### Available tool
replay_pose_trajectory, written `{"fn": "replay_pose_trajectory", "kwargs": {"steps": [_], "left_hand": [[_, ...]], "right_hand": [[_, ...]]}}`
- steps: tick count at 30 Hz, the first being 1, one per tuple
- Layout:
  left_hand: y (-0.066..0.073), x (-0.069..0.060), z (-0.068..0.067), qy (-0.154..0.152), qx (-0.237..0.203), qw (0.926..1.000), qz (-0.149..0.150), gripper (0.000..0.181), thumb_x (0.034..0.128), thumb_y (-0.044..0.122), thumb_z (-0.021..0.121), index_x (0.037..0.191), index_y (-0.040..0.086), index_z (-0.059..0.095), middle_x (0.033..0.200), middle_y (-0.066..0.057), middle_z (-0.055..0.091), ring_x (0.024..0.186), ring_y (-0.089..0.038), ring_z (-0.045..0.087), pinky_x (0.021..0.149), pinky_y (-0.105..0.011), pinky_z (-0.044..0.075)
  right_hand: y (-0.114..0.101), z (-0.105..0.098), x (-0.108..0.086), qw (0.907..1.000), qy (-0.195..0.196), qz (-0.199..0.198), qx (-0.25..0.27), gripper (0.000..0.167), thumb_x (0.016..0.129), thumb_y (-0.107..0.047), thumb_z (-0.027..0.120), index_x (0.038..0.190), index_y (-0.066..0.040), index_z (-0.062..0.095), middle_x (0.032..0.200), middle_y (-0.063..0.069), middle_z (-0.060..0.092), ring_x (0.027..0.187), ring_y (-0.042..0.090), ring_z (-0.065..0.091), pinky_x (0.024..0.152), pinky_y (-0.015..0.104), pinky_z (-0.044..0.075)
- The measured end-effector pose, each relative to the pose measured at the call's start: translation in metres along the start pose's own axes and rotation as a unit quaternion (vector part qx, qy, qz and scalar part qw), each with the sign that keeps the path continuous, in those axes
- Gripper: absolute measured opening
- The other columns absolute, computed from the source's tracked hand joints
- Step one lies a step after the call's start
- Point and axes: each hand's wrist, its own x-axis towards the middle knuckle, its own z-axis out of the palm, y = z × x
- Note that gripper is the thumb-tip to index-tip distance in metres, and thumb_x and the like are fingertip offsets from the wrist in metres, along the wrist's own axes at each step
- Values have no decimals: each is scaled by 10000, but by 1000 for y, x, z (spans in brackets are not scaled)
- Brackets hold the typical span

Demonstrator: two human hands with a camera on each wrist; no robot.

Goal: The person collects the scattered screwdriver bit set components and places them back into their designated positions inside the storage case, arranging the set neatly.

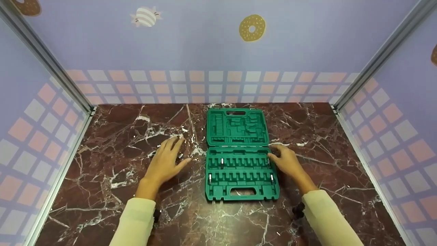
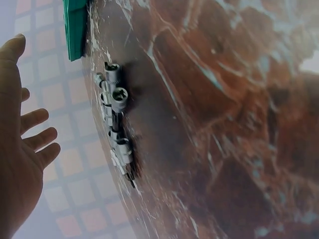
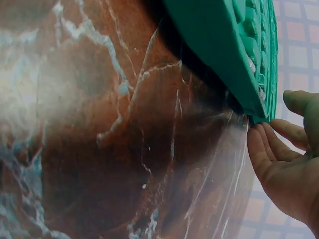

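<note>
A green plastic socket case (image 1: pixel 243 172) lies unfolded on the table, with molded slots in both halves. Its lower half carries a few sockets, among them one metal socket (image 1: pixel 222 163) in the upper row and another socket (image 1: pixel 272 178) at the right end of the lower row. My right hand (image 1: pixel 288 164) is at the case's right side, fingers against its edge and thumb raised over the rim. Left of the case, my left hand (image 1: pixel 164 164) hovers with spread fingers and holds nothing. A pile of metal sockets (image 2: pixel 117 109) lies near it, mostly hidden by that hand in the head view.
Dark red marbled tabletop (image 1: pixel 102 171) surrounds the case. A purple back wall (image 1: pixel 198 51) with checkered trim and side walls on metal posts enclose the table.
</note>
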Motion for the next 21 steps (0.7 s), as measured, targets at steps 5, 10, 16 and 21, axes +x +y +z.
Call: {"fn": "replay_pose_trajectory", "kwargs": {"steps": [5,10,16,21], "left_hand": [[-5,-4,-2,123,-470,9986,-216,814,953,508,692,1600,132,373,1589,-196,415,1455,-419,388,1184,-621,350],[-8,-5,-6,207,-1107,9921,-556,806,934,436,747,1589,132,389,1580,-192,421,1455,-397,378,1186,-627,340],[-18,-10,-11,361,-1502,9846,-823,781,914,311,786,1566,93,413,1548,-210,442,1425,-412,399,1175,-645,340],[-28,-14,-12,743,-1769,9782,-794,686,883,147,787,1494,26,500,1467,-229,517,1370,-425,456,1178,-599,351]], "right_hand": [[5,3,3,9999,69,37,127,424,1022,-187,655,1401,-4,603,1325,242,654,1114,390,666,939,569,542],[9,5,6,9995,-9,198,241,410,1027,-178,645,1401,-15,611,1352,234,649,1163,392,653,972,565,531],[10,7,7,9990,-29,328,287,383,1024,-147,642,1379,-2,624,1274,235,683,1100,373,670,934,540,546],[9,8,10,9985,-38,414,359,367,1025,-131,637,1363,10,629,1230,234,698,1092,371,672,931,533,549]]}}
